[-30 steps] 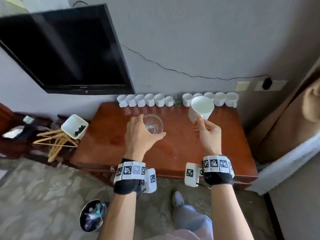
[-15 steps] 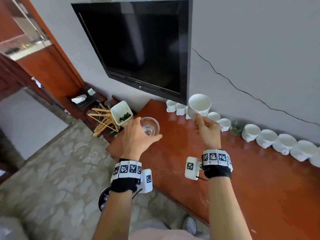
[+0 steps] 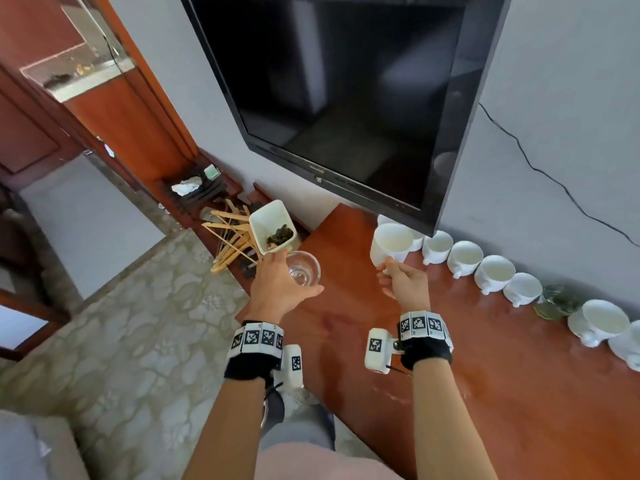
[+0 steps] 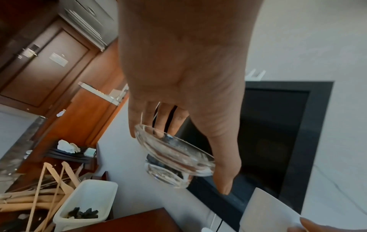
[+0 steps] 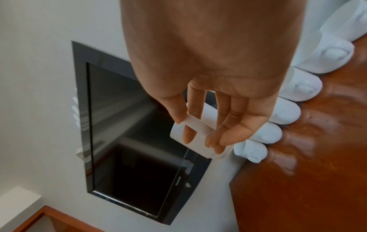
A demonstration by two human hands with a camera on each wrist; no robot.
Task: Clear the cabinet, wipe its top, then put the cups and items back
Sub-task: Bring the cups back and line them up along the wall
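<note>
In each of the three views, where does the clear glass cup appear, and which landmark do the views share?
Head: the glass cup is left of centre, held by the left hand.
Left wrist: lower centre, between fingers and thumb.
Right wrist: not in this picture.
Shared landmark: the black television, at right in the left wrist view, at centre-left in the right wrist view.
</note>
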